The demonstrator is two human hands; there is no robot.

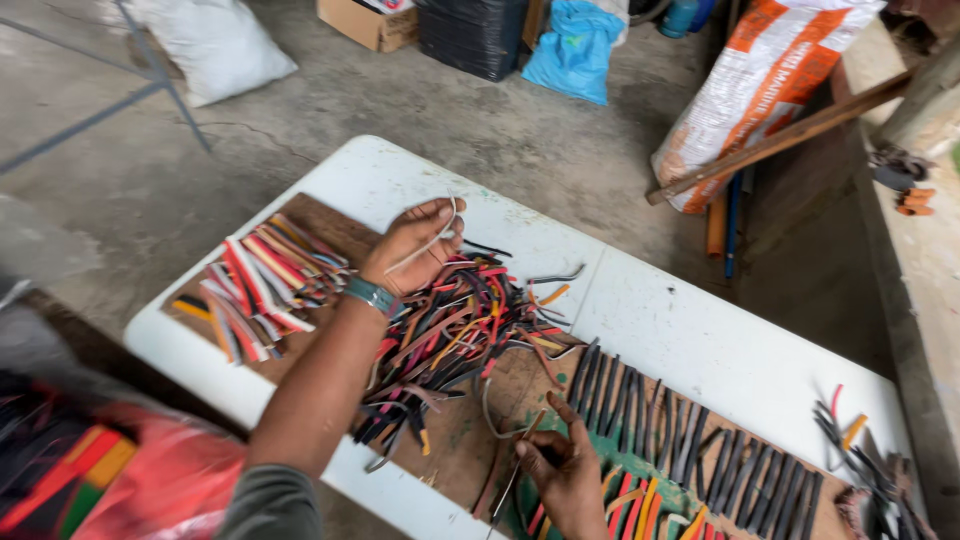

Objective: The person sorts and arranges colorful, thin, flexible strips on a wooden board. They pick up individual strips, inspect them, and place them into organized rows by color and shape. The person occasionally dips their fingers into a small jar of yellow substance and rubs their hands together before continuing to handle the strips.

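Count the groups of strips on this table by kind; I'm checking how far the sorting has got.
Loose mixed-colour heaps: 3 (left heap, middle heap, far-right heap)
Laid-out rows: 2 (black row, coloured row)
Single pale strip held in the left hand: 1
Total: 6

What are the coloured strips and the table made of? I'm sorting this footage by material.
The strips look like rubber or thin leather offcuts: matte, limp, curling at the ends; the pictures cannot settle which. The pale strip in the left hand bends freely, so it is flexible. The table looks like white moulded plastic, smooth with rounded edges and a seam across the middle.
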